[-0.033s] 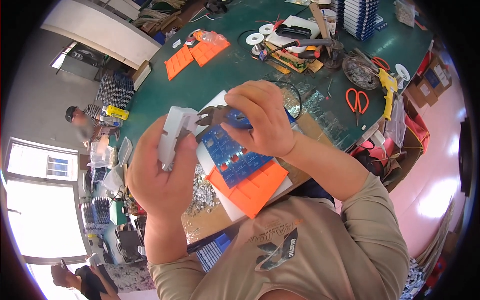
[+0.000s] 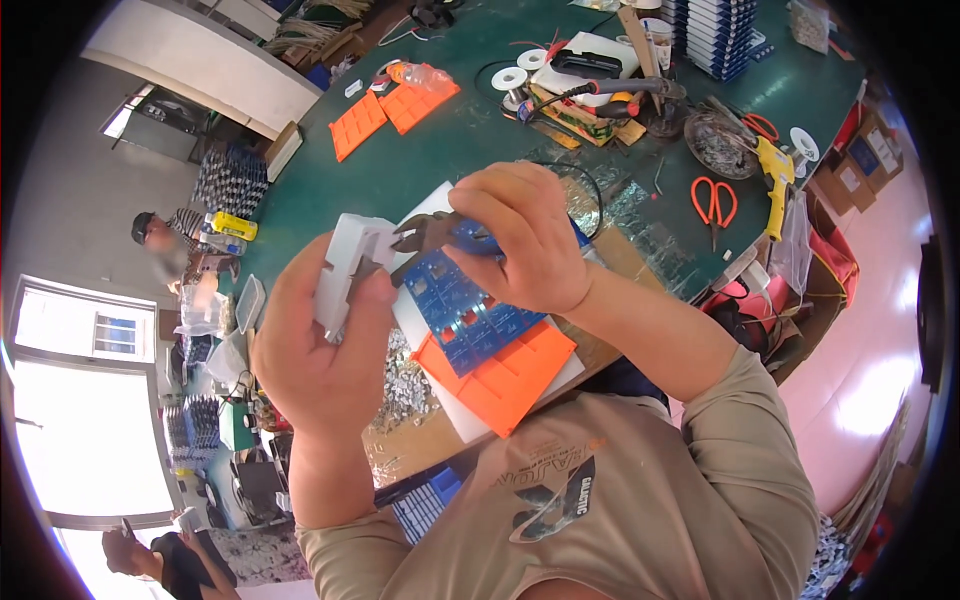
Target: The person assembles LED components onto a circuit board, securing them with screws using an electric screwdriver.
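Note:
My left hand (image 2: 325, 350) is closed around a white plastic housing (image 2: 350, 265), thumb along its near side. In my right hand (image 2: 525, 235) is a pair of pliers (image 2: 425, 233), whose dark jaws reach the housing's right edge. Whether the jaws grip anything there is too small to tell. Beneath my right hand lies a blue circuit board panel (image 2: 465, 320), partly hidden by the fingers. It overlaps an orange tray (image 2: 510, 385) on a white slab (image 2: 465, 425). A heap of small metal pieces (image 2: 405, 390) lies beside my left wrist.
Orange-handled scissors (image 2: 714, 205) and a yellow glue gun (image 2: 775, 185) lie to the right. Solder spools (image 2: 510, 80), a round dish (image 2: 720, 145) and stacked blue-white parts (image 2: 715, 40) stand farther back. Two orange trays (image 2: 358, 125) lie far left. Other people (image 2: 165, 560) are at left.

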`<state>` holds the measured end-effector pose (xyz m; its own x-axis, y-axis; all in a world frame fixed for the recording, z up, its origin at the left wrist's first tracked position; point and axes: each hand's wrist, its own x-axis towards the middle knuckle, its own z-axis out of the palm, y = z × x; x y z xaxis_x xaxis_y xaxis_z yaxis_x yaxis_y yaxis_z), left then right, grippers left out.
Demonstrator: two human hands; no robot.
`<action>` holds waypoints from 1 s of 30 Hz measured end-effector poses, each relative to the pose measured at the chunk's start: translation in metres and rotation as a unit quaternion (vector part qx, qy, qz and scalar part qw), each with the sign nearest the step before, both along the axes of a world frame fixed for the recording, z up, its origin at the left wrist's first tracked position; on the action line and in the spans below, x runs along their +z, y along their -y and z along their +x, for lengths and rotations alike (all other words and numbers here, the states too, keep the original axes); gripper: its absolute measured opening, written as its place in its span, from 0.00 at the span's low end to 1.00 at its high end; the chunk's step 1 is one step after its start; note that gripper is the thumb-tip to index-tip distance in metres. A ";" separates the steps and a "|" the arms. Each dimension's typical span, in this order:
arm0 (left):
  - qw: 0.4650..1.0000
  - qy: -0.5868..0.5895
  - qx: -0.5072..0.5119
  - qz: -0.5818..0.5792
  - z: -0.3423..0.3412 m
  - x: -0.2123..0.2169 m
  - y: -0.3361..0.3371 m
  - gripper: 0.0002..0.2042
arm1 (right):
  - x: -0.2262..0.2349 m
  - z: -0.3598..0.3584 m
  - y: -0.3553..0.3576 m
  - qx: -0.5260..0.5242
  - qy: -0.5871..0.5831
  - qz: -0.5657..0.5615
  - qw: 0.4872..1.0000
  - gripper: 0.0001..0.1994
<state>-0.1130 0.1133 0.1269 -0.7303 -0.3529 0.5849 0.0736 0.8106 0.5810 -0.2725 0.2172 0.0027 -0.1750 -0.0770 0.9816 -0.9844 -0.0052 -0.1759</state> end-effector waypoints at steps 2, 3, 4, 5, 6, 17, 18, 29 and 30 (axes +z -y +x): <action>0.999 0.002 -0.013 0.031 0.000 0.002 -0.003 0.17 | -0.002 -0.003 0.000 -0.006 -0.012 0.002 1.000 0.27; 0.998 0.004 -0.025 0.062 0.000 0.002 -0.004 0.17 | -0.003 -0.005 -0.001 -0.010 -0.024 0.004 1.000 0.27; 0.998 0.003 -0.024 0.062 0.001 0.002 -0.003 0.17 | -0.002 -0.004 -0.001 -0.009 -0.024 0.003 1.000 0.27; 0.998 0.002 -0.026 0.057 0.002 0.002 -0.002 0.17 | 0.000 -0.004 -0.002 -0.008 -0.029 0.005 1.000 0.27; 0.998 0.000 -0.028 0.052 0.002 0.002 -0.001 0.17 | 0.001 -0.004 -0.002 -0.008 -0.034 0.006 0.999 0.27; 0.996 0.022 -0.028 0.080 -0.007 0.000 0.001 0.17 | 0.000 0.004 -0.007 0.068 0.024 0.046 0.996 0.28; 0.995 0.027 -0.031 0.087 -0.006 0.000 0.001 0.16 | 0.000 0.005 -0.007 0.098 0.037 0.057 0.993 0.27; 0.987 0.031 -0.060 0.145 -0.012 -0.002 0.001 0.16 | -0.005 0.010 -0.008 0.185 0.131 0.086 0.970 0.26; 0.988 0.035 -0.058 0.142 -0.012 -0.002 0.001 0.16 | -0.005 0.010 -0.008 0.194 0.136 0.088 0.968 0.26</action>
